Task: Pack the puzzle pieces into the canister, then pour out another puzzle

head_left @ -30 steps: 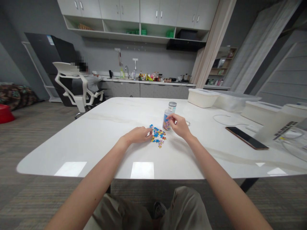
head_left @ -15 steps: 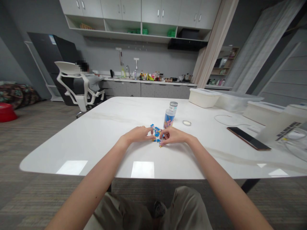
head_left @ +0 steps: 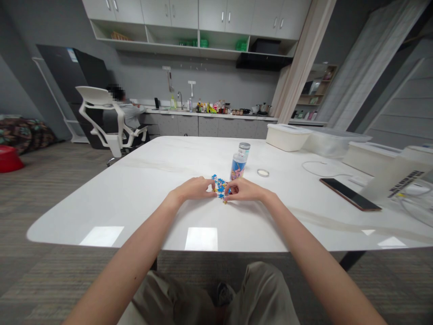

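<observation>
Curled around small, flat, knobbly-edged puzzle pieces on the glossy, marble-veined table, both hands: left loosely parted, right bent inward, grip impossible to tell. Just beyond, an upright, clear cylindrical jar.

Single head view — wide, shot from above the near side of the white table, facing forward and down across it. Wearer's knees sit close, just below the table's near edge; kitchen counter is well beyond its far edge — upper cabinets top the frame.
</observation>
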`<state>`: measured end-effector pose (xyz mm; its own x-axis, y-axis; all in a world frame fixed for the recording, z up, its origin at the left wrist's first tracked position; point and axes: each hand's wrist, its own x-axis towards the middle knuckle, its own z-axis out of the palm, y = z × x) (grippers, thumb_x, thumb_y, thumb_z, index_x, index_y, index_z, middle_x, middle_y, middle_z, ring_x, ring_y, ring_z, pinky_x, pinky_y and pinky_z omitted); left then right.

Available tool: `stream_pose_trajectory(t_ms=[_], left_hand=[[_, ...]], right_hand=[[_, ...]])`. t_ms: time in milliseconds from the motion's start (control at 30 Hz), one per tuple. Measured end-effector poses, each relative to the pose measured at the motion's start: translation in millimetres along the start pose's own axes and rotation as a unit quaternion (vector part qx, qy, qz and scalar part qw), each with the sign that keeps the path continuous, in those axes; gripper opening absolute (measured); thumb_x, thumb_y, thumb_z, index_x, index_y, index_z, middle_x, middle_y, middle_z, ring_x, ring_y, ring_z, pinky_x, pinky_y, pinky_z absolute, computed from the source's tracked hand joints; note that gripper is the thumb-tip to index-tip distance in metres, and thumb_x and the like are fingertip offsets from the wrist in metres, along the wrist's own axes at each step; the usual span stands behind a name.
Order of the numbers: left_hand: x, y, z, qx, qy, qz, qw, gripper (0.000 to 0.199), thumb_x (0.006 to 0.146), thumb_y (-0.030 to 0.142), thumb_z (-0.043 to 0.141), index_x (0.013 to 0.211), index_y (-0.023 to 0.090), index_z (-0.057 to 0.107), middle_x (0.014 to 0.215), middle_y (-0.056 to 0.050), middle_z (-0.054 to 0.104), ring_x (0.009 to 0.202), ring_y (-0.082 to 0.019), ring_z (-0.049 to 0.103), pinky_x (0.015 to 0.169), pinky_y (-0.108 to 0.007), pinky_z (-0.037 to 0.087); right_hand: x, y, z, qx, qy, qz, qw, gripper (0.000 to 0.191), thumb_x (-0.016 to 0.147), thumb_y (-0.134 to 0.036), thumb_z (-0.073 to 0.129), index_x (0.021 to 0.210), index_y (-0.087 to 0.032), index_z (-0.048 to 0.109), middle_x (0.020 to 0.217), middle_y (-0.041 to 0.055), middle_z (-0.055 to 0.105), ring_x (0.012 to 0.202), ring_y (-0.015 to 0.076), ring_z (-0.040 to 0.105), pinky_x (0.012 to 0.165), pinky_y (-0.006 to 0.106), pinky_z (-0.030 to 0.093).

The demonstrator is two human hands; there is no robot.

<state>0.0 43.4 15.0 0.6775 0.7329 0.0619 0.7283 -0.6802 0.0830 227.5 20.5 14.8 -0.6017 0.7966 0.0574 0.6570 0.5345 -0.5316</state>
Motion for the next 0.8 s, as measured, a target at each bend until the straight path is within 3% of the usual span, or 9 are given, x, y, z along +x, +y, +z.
stream_pose_trajectory(t_ms=[133,333,800], left_hand=[[1.0,-2.5,1.4,-0.002,-0.001,-0.004,1.0,0.038,0.087,0.053,0.05,0.108,0.025,0.064,0.083,-0.006,0.067,0.08,-0.022,0.063,0.069,-0.028,0.045],[0.0,-3.0,-1.6,-0.001,-0.009,-0.008,1.0,0.043,0.084,0.057,0.054,0.109,0.024,0.065,0.085,-0.005,0.069,0.078,-0.02,0.063,0.07,-0.026,0.044],[1.3,0.2,0.8,-0.001,-0.013,-0.018,1.0,0.037,0.088,0.049,0.048,0.11,0.023,0.065,0.083,-0.006,0.07,0.081,-0.023,0.065,0.072,-0.029,0.045]], right_hand=[[1.6,-3.0,3.2,0.016,-0.003,0.005,1.0,0.035,0.068,-0.04,0.077,0.093,-0.016,0.071,0.061,-0.0042,0.054,0.055,0.0093,0.047,0.056,0.023,0.036],[3.8,0.5,4.2,0.012,-0.008,0.003,1.0,0.025,0.072,-0.032,0.073,0.09,-0.016,0.072,0.06,-0.0038,0.054,0.055,0.0091,0.046,0.055,0.023,0.034],[4.2,6.1,4.8,-0.017,0.013,-0.014,1.0,0.019,0.076,-0.025,0.067,0.09,-0.014,0.072,0.061,-0.0022,0.056,0.055,0.0089,0.046,0.056,0.022,0.034]])
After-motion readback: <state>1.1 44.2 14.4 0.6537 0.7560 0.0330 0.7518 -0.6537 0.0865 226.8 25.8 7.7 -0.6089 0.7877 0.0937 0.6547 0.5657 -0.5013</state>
